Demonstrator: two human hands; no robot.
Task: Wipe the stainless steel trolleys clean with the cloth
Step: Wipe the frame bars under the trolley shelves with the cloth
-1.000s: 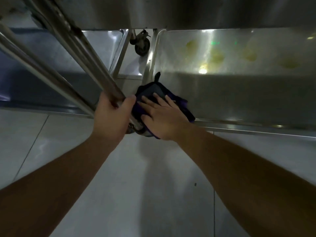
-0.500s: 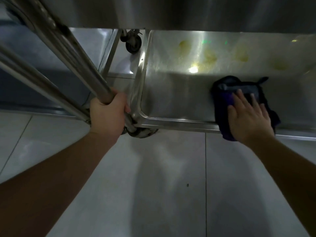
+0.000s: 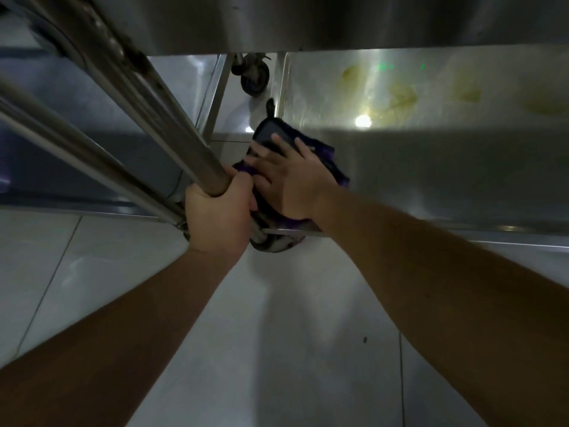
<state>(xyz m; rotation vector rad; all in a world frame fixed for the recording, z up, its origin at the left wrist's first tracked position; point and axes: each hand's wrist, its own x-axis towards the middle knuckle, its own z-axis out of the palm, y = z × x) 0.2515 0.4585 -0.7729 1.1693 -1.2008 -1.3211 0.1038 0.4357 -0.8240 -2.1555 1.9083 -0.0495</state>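
A dark purple cloth (image 3: 334, 166) lies on the near left corner of the steel trolley's bottom shelf (image 3: 446, 167). My right hand (image 3: 289, 180) presses flat on the cloth with fingers spread and straight. My left hand (image 3: 215, 217) grips the lower end of the trolley's upright leg tube (image 3: 160, 112), right beside the cloth. Several yellowish stains (image 3: 403, 95) show on the far part of the shelf. The cloth hangs a little over the shelf's front rim.
A second steel trolley (image 3: 77, 118) stands to the left, its leg running beside the one I hold. A black caster wheel (image 3: 255, 77) sits on the floor between the two. An upper shelf (image 3: 338, 20) overhangs above. Pale floor tiles (image 3: 277, 334) lie below my arms.
My right hand has slid the cloth leftward along the shelf, from the middle back to the near left corner next to my left hand. My left hand kept its grip on the leg.
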